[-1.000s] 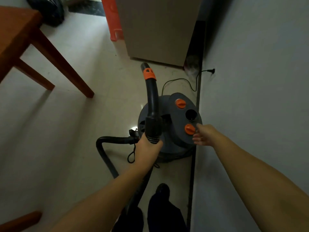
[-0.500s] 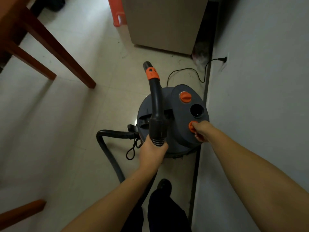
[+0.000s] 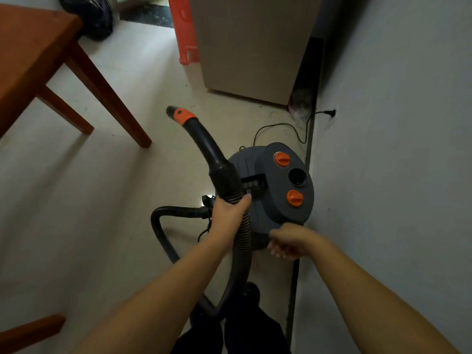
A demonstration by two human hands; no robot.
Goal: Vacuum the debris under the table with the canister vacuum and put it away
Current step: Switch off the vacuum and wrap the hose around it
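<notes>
My left hand (image 3: 227,215) is wrapped tight around the hose (image 3: 242,241), just below the black cuff of the nozzle (image 3: 204,141). The nozzle curves up and away to the left, its orange collar near the tip. Behind my grip the hose drops toward my feet, loops back along the floor (image 3: 76,200) and joins the vacuum's left side.

The vacuum (image 3: 265,185) sits on the floor against the wall (image 3: 396,149), right ahead of me. Its grey top carries two orange knobs (image 3: 295,198) with a dark round port between them.

My right hand (image 3: 288,240) hangs at the near edge of the canister, below the closer knob, fingers (image 3: 277,249) loosely curled and holding nothing. Whether they touch the body I cannot tell.

A black cord (image 3: 296,131) runs from behind the vacuum to a plug in the wall. The table (image 3: 33,54), reddish wood, stands at far left, one leg planted well apart from the vacuum. A beige cabinet (image 3: 250,47) stands beyond, an orange panel (image 3: 184,29) beside it.
</notes>
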